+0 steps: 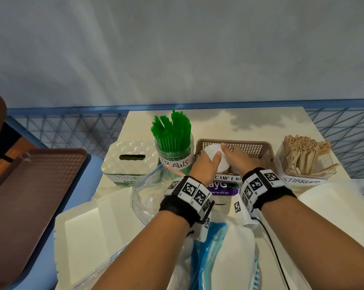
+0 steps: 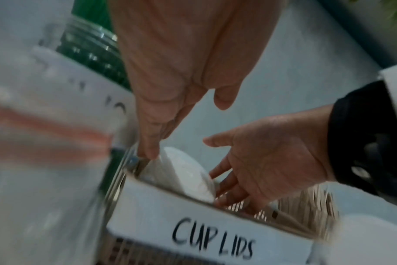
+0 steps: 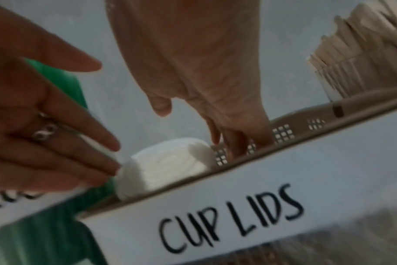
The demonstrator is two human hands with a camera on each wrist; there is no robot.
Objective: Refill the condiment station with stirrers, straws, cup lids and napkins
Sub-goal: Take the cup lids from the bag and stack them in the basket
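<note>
cup-lid step in hand: both hands are working inside the basket point(image 1: 264, 152) labelled "cup lids", in the middle of the row on the desk point(image 1: 281, 120). the left hand point(image 1: 206, 164) is lying with straight fingers against the left end of a white stack of lids point(image 1: 211, 152), thumb up along its side; the right hand point(image 1: 236, 158) is reaching in at the other end, fingers extended down toward the basket floor, touching or just beside the stack, hard to tell which. neither hand is curling round it; the stack is sitting between the two flat hands, tilted on its side at the basket's left end. the straws point(image 1: 172, 132) are standing full in their jar, the stirrers point(image 1: 308, 153) are filling their holder, and the napkin box point(image 1: 129, 158) is showing a dark slot with nothing poking out. judging from this, the lids are nearly placed; next move is calling for letting the stack settle without toppling, then drawing both hands clear and turning to the napkins, probably among the bags point(image 1: 151, 197) nearby.
</note>
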